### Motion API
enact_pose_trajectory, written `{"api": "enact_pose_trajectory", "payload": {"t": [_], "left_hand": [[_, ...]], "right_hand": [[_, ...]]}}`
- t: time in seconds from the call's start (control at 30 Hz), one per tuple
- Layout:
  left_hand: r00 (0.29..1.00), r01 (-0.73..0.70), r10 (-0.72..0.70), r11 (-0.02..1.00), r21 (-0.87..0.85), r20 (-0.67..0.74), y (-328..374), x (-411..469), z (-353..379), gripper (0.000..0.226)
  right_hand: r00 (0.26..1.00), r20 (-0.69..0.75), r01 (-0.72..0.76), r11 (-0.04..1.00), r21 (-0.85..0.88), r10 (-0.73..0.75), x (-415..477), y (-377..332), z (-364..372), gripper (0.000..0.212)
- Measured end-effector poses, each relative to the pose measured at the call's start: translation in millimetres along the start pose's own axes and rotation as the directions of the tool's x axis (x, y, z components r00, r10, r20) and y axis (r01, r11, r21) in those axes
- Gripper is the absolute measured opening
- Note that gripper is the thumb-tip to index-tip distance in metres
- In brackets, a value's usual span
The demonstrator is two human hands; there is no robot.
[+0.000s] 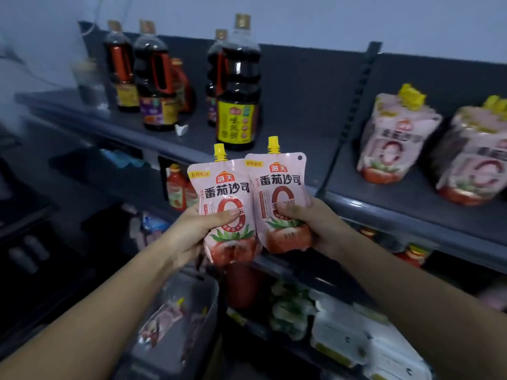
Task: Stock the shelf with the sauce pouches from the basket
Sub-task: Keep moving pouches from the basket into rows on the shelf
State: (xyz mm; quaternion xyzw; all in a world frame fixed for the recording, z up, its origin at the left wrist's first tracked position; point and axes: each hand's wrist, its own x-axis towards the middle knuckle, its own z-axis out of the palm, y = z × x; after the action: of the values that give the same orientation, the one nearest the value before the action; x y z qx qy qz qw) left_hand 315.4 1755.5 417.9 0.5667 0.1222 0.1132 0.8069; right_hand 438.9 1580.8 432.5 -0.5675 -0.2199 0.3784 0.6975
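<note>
Dark soy sauce bottles with gold caps stand above and beyond the left hand, a crumpled white paper scrap among them. Red sauce bottles show just above that hand. White packets lie below the right hand.

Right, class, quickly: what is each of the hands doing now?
Left hand: holding the left pouch.
Right hand: holding the right pouch.
</note>
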Motion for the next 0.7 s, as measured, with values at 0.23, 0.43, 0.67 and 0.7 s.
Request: {"api": "enact_pose_trajectory", "payload": {"t": [0.23,0.43,0.67,0.7], "left_hand": [[0.956,0.006,-0.034,0.995,0.097,0.293,-19,26,162,0.087],[0.863,0.009,-0.059,0.995,0.103,0.502,-49,18,323,0.048],[0.819,-0.026,-0.057,0.990,0.137,0.571,-87,3,464,0.032],[0.810,-0.027,-0.049,0.992,0.120,0.584,-91,3,479,0.027]], "right_hand": [[0.955,-0.268,0.126,0.992,-0.018,-0.126,-127,-45,-116,0.063],[0.838,-0.477,0.255,0.963,-0.088,-0.265,-259,-75,-214,0.047],[0.715,-0.613,0.279,0.941,-0.191,-0.336,-366,-95,-299,0.054],[0.696,-0.630,0.281,0.938,-0.202,-0.344,-375,-96,-309,0.054]]}}
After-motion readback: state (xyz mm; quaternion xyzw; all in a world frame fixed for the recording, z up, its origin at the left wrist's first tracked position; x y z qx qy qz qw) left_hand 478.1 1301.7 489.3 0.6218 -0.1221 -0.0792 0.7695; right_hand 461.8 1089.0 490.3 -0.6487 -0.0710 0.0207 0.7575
